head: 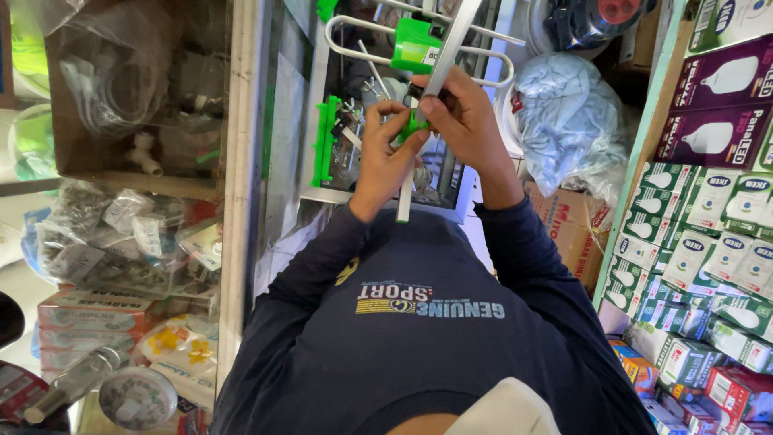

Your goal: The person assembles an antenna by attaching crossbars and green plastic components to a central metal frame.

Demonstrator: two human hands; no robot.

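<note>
A long silver square bar (pixel 448 50) of an antenna runs from the top middle down to my chest, its lower end near my left wrist. My left hand (pixel 385 161) pinches a small green plastic clamp (pixel 412 127) against the bar. My right hand (pixel 467 121) grips the bar just above, thumb pressed on the same clamp. Higher up the bar a larger green bracket (pixel 415 47) holds a bent silver loop rod (pixel 346 44).
Under my hands a tray holds loose green plastic parts (pixel 325 141) and metal bits. A glass cabinet with bagged parts (pixel 133 89) stands at left. A bagged blue bundle (pixel 564 113) lies at right, beside shelves of stacked light bulb boxes (pixel 708 225).
</note>
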